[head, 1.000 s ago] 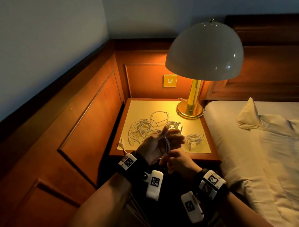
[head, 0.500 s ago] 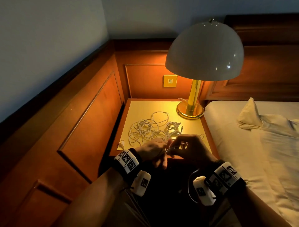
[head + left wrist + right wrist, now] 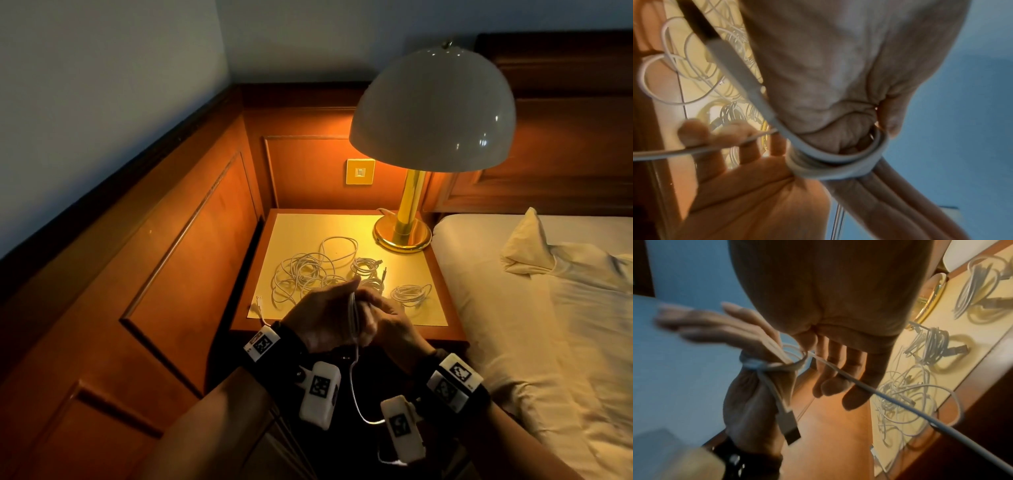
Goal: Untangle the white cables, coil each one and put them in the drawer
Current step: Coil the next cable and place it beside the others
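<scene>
A white cable [image 3: 838,162] is wound in several loops round the straight fingers of my left hand [image 3: 322,318], and the thumb presses on the loops. Its USB plug [image 3: 787,423] lies along the left palm. My right hand [image 3: 387,322] is close beside the left hand and holds the free strand [image 3: 859,384] across its fingers. The tail [image 3: 354,394] hangs below both wrists. A loose tangle of white cables [image 3: 308,274] lies on the nightstand [image 3: 308,226] just beyond my hands. The drawer is hidden.
Coiled cable bundles [image 3: 364,265] [image 3: 409,293] lie right of the tangle. A brass lamp [image 3: 402,234] with a wide dome shade stands at the back right corner. A bed [image 3: 548,325] borders the right side, and wood panelling the left and back.
My right hand circled from below the left hand, over to the right, and back beside it with the strand. The left hand dropped and rose again. The tail now hangs lower.
</scene>
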A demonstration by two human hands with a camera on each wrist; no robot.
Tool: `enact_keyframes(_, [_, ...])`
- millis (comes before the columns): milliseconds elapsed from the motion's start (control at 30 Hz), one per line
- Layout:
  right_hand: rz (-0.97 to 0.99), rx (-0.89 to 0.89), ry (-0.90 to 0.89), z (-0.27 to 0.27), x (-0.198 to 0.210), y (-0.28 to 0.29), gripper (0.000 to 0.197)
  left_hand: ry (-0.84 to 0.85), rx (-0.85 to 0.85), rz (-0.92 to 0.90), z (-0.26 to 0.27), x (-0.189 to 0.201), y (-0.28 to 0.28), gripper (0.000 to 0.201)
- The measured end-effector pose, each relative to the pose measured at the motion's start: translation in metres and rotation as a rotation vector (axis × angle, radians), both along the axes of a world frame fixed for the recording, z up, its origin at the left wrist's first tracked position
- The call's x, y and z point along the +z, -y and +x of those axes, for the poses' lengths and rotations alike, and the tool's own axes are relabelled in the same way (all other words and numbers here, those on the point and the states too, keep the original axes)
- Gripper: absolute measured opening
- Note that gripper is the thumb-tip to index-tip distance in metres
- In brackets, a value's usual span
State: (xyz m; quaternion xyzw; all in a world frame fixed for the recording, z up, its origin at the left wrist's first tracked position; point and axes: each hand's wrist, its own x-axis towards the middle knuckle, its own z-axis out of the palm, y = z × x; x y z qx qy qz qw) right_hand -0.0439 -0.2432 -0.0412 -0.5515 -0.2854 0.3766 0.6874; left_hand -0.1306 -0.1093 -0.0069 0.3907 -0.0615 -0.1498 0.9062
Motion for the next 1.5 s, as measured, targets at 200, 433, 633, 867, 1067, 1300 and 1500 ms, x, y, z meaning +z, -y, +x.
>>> enact_keyframes(200, [-0.301,0.149,0.071,-0.012,-0.006,0.0,0.026,-0.01,0.292,-0.028,0.011,-0.002,-0.005,0.053])
enact_keyframes(433, [-0.411,0.279,0.471,-0.006,0.005,0.01,0.019,-0.055,0.406,0.908,0.022,-0.008,-0.019,0.033])
enact_keyframes(633, [-0.2,-0.04,0.943,0.015,0.022,0.017,0.01,-0.147,0.0,1.006,0.011,-0.005,-0.026,0.052])
enact_keyframes(867, [0.053,-0.185,0.882,0.027,0.035,0.012,0.01,-0.096,-0.126,0.303,-0.002,0.001,-0.013,0.063])
enact_keyframes(1067, [0.098,-0.066,0.065,0.016,0.015,0.002,0.021,0.068,-0.054,0.083,-0.002,0.009,-0.003,0.049])
enact_keyframes(1300, [-0.358,0.262,0.457,-0.007,-0.011,0.003,0.024,0.056,0.394,0.43,0.018,0.014,-0.014,0.045])
enact_keyframes(1500, [-0.286,0.024,0.868,0.009,0.003,0.01,0.008,-0.03,0.334,1.138,0.022,-0.007,-0.034,0.035])
